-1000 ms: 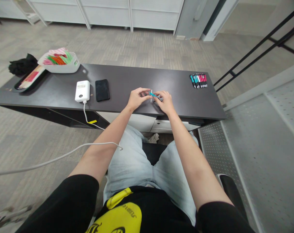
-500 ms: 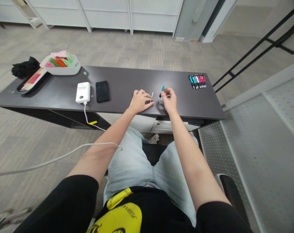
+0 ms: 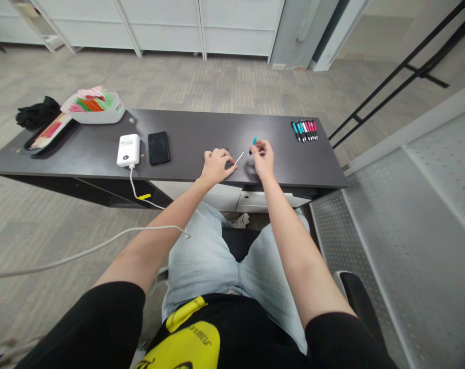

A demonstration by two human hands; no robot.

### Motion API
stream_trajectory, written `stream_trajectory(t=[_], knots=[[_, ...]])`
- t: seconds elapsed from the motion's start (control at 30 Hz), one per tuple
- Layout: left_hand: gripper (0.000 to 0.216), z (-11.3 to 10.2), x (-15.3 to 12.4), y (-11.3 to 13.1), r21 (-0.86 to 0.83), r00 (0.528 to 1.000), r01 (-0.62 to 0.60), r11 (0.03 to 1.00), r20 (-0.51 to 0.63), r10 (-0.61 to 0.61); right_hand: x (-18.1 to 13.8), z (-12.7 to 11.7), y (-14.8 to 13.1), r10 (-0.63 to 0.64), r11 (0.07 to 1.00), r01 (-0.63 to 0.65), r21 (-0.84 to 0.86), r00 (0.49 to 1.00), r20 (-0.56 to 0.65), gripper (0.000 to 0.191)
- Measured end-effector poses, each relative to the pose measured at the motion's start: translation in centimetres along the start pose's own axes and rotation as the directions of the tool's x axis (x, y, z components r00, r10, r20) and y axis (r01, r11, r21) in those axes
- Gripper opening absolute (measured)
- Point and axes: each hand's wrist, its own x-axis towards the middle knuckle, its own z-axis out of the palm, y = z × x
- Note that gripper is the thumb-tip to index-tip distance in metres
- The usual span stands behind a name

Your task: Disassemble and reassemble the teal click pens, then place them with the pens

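Note:
My left hand (image 3: pixel 216 166) rests low over the desk, its thumb and fingertips closed on one end of a thin white pen refill (image 3: pixel 239 158) that slants up to the right. A small dark piece (image 3: pixel 227 149) shows beside its fingers, too small to name. Across a short gap, my right hand (image 3: pixel 263 156) pinches a teal and black pen barrel (image 3: pixel 254 141), tilted with its teal end up. Its lower part is partly hidden by the fingers. To the right, several pens (image 3: pixel 304 130) with teal, white and red barrels lie in a row.
On the dark desk (image 3: pixel 194 128) lie a phone (image 3: pixel 159 148) and a white power bank (image 3: pixel 128 150) with a cable (image 3: pixel 134 187) hanging over the front edge. Farther left are a white basket (image 3: pixel 98 117), a black tray (image 3: pixel 48 146) and a black bundle (image 3: pixel 38 113).
The pen refill has tipped from nearly upright to a slant toward the right, more of it now showing. My right hand still holds the pen barrel. The whole view has shifted slightly.

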Motion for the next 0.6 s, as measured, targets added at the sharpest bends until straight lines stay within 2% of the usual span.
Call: stream_trajectory(t=[0.1,0.2,0.4,0.53,0.6], knots=[[0.025,0.6,-0.1,0.3,0.03,0.997,0.075,0.997,0.004,-0.075,0.2,0.1,0.7,-0.027,0.999,0.028,-0.032,1.0,0.016,0.037],[0.034,0.7,-0.2,0.4,0.09,0.998,0.054,0.994,0.01,-0.055,0.2,0.2,0.9,-0.024,0.999,0.025,-0.035,1.0,0.014,0.034],[0.031,0.1,-1.0,-0.6,0.114,0.996,0.089,0.989,-0.006,-0.089,0.0,0.0,0.3,0.014,1.0,-0.014,0.025,1.0,0.024,0.031],[0.031,-0.3,-1.6,-1.5,0.08,0.996,0.022,0.997,-0.09,-0.015,-0.2,0.0,0.2,0.017,0.998,-0.019,0.058,0.999,0.027,0.03],[0.028,-0.8,-1.9,-1.2,0.089,0.997,0.009,0.996,-0.071,-0.003,-0.2,0.0,0.2,0.014,0.996,-0.016,0.084,1.0,0.02,0.027]])
